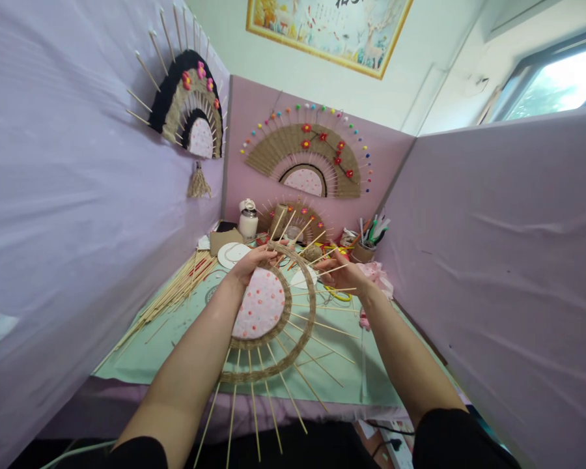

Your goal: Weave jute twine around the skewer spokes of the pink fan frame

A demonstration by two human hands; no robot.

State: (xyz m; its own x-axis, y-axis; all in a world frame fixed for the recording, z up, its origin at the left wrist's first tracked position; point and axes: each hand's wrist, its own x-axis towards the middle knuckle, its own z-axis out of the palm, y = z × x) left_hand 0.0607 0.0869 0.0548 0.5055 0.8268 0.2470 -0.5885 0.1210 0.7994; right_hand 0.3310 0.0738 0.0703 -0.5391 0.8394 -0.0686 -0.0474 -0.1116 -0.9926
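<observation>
A half-round fan frame (pixel 308 312) of thin wooden sticks stands tilted in front of me, with two woven bands of brown twine. Its inner half-disc (pixel 261 305) is white-pink fabric with red dots. My left hand (pixel 256 262) grips the upper end of the frame, fingers closed around the woven bands. At the upper right sticks is my right hand (pixel 342 272), its fingers bent but apart among the stick tips; I see no thing clearly held in it. Behind the frame, between the hands, lies a ball of twine (pixel 312 253).
Loose wooden sticks (pixel 176 286) lie at the left of the green tabletop (pixel 336 374). At the back are a white jar (pixel 248 223), a pot of tools (pixel 364 251) and yellow-handled scissors (pixel 339 294). Finished fans (pixel 268 153) hang on the fabric partitions around.
</observation>
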